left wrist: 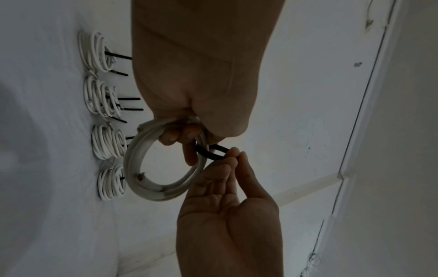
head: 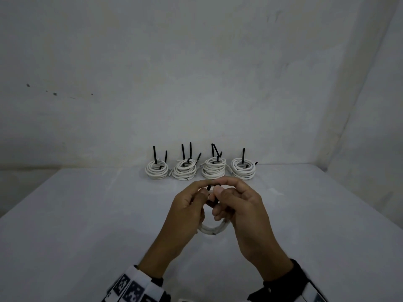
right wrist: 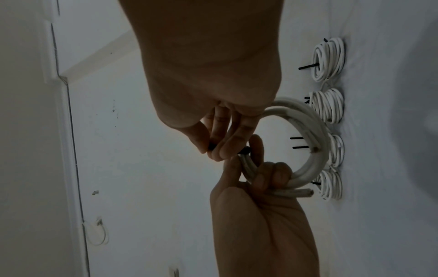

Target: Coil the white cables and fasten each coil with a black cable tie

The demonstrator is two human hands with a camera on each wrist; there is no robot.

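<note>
Above the middle of the white table (head: pixel 87 225) I hold a small coil of white cable (head: pixel 212 229) between both hands. My left hand (head: pixel 197 190) grips one side of the coil (left wrist: pixel 135 165), with its fingers curled through the ring. My right hand (head: pixel 222 188) pinches the end of a black cable tie (head: pixel 209 188) between thumb and forefinger. The tie (left wrist: pixel 208 154) loops round the coil strands just beside the left fingers. The right wrist view shows a cut cable end sticking out of the coil (right wrist: pixel 315 165).
Several white coils (head: pixel 184 171), each with black tie ends sticking up, stand in a row at the table's back edge against the pale wall. The table's left and right edges fall away on both sides.
</note>
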